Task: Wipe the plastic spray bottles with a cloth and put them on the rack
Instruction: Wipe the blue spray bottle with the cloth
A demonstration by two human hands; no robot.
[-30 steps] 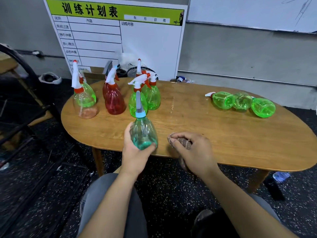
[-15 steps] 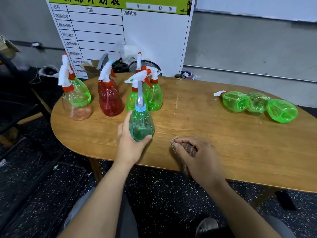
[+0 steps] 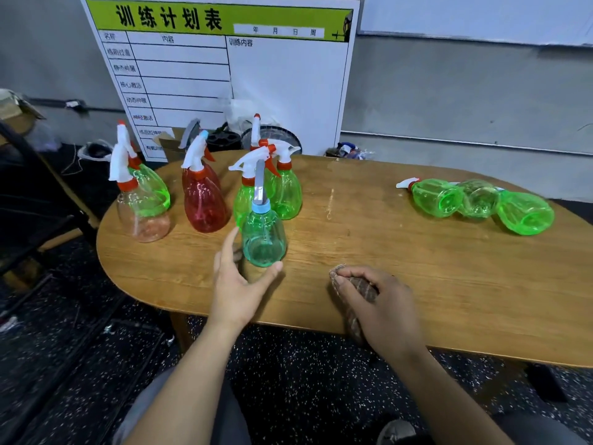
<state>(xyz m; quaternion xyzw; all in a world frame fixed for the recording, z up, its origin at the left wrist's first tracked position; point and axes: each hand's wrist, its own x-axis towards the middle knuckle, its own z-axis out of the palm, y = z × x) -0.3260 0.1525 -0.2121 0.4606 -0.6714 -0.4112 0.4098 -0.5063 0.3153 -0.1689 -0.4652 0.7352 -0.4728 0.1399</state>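
The left hand [image 3: 237, 284] is lying open beside the teal bottle [image 3: 263, 236], thumb touching it. The right hand [image 3: 382, 303] is squeezing the cloth [image 3: 361, 289] on the tabletop [image 3: 417, 252].

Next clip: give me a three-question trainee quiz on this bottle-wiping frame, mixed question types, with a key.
1. True or false: the left hand grips the teal bottle tightly.
2. What does the right hand hold? A) cloth B) red bottle C) nothing
3. How many green bottles lie on their sides at the table's right end?

Key:
1. False; its fingers are spread open beside the upright bottle.
2. A; it clutches the cloth at the table edge.
3. Three.
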